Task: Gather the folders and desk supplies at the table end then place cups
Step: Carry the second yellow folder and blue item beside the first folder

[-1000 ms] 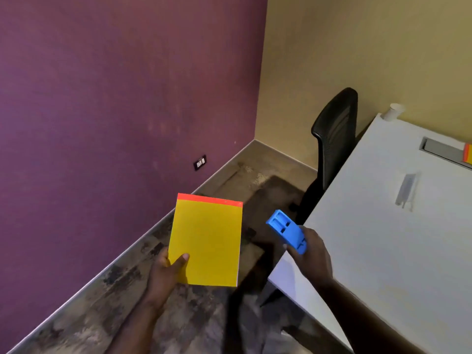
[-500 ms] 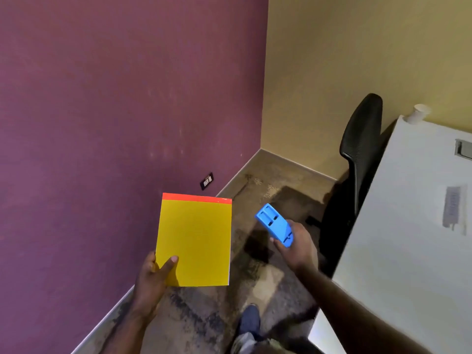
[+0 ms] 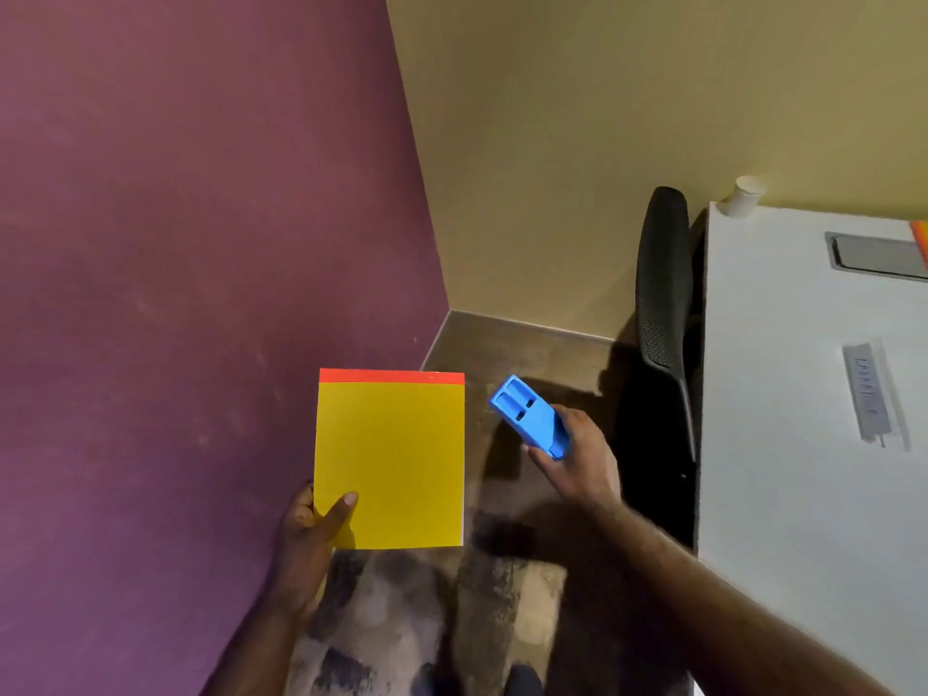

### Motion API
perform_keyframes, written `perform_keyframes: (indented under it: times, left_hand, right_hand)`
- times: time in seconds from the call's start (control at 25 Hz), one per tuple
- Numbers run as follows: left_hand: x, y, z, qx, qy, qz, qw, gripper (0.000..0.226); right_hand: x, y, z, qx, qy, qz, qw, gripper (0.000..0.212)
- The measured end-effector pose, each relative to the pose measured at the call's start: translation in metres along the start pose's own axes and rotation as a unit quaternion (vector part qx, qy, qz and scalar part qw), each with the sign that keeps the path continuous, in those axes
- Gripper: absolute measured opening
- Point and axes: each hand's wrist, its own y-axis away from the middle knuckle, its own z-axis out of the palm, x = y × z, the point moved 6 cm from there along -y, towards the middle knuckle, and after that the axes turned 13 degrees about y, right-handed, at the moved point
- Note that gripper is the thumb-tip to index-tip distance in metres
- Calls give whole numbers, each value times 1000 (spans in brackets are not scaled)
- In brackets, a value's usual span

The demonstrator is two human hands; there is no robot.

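My left hand (image 3: pixel 307 537) grips the lower left corner of a yellow folder (image 3: pixel 396 454) with an orange top strip, thumb on its face, held flat over the floor. My right hand (image 3: pixel 577 457) holds a blue plastic desk tool (image 3: pixel 527 414), its slotted end pointing up and left. Both are left of the white table (image 3: pixel 803 469). A white paper cup (image 3: pixel 742 195) stands at the table's far left corner. An orange folder edge (image 3: pixel 921 243) shows at the right border.
A black mesh office chair (image 3: pixel 663 303) is tucked against the table's left side. A grey cable hatch (image 3: pixel 874 256) is set in the tabletop, and a small grey strip (image 3: pixel 866 391) lies nearer. Purple wall on the left, yellow wall ahead, mottled floor below.
The view has swung left and then back a little; the table now sits further right and is seen more squarely. Both hands keep the same hold on the folder and the blue tool.
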Motion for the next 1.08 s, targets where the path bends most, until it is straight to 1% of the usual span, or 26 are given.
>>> perform_keyframes:
  times: [0.16,0.24,0.4,0.48,0.52,0.68,0.8,0.88,1.0,1.08]
  left_hand:
    - [3,-81,33,-41,15,-4,999,69]
    - [9,-130,44,-52,16,15,998,76]
    - [21,-237,71,-107,18,28,994,67]
    - [32,-289,85,-123,20,30,992,58]
    - [40,-317,98,-145,17,37,989,54]
    - [72,-393,161,-220,13,59,974,41]
    - [79,-453,222,-259,-1,64,964,42]
    - [79,-480,270,-290,9,56,955,36]
    - [76,-509,336,-315,31,43,948,40]
    - [75,-531,378,-333,28,42,942,40]
  right_hand:
    - [-16,-66,-12,32,18,9,999,64]
    - [-23,-101,-13,60,21,16,998,64]
    - [-33,-171,-18,116,18,45,992,64]
    - [-42,-206,-29,141,29,49,988,65]
    - [-45,-224,-37,159,35,57,985,66]
    - [-47,-277,-73,215,26,96,971,64]
    - [-34,-317,-101,251,21,119,960,62]
    - [-16,-342,-121,276,26,132,952,62]
    - [21,-377,-146,322,28,146,935,63]
    - [52,-398,-163,347,26,170,922,63]
